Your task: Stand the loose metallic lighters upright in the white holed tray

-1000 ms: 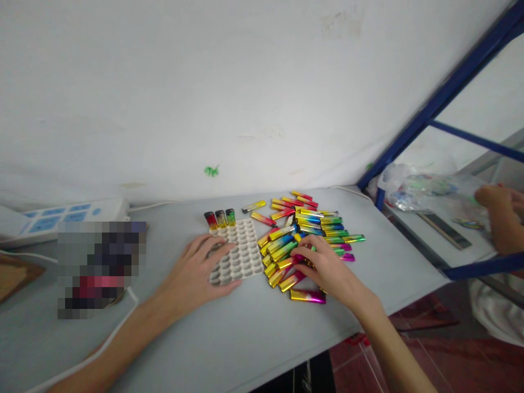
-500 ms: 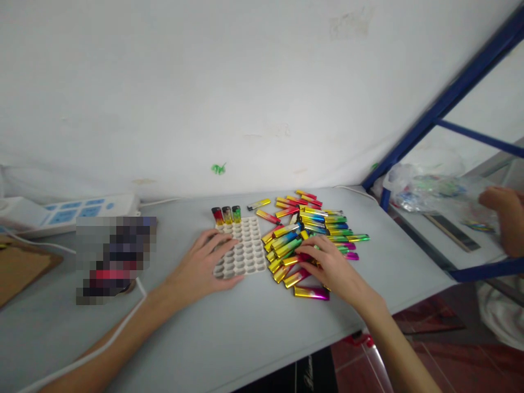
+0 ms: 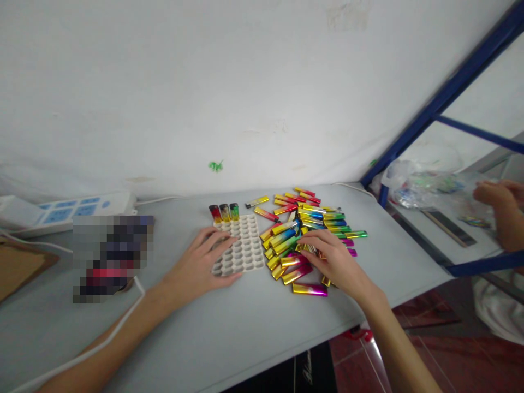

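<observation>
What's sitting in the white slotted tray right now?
Three lighters stand upright in the far row of the tray. The other visible slots are empty. The left hand rests on its near-left part, hiding the slots beneath.

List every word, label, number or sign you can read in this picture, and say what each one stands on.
None can be read.
Power strip: blue panels, print too small.
Lighters: no readable print.
Green mark on the wall: a smudge, not letters.
Dark thing under the table: pale lettering, too blurred.
</observation>
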